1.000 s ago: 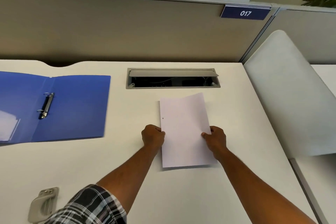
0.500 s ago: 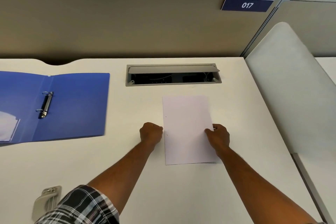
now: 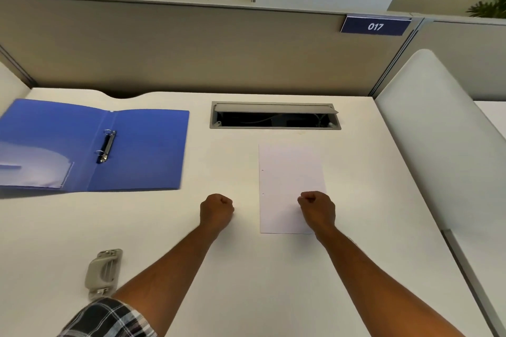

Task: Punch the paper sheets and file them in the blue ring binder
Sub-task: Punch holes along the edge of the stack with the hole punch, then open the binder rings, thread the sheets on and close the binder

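The paper sheets [image 3: 290,183] lie flat on the white desk [image 3: 246,282], showing 2 punched holes along their left edge. The right hand [image 3: 317,209], curled into a fist, rests over their lower right part. The left hand [image 3: 216,210], also fisted and holding nothing, sits just left of them. The blue ring binder [image 3: 142,150] lies open far left, the hole punch [image 3: 102,272] near the front edge.
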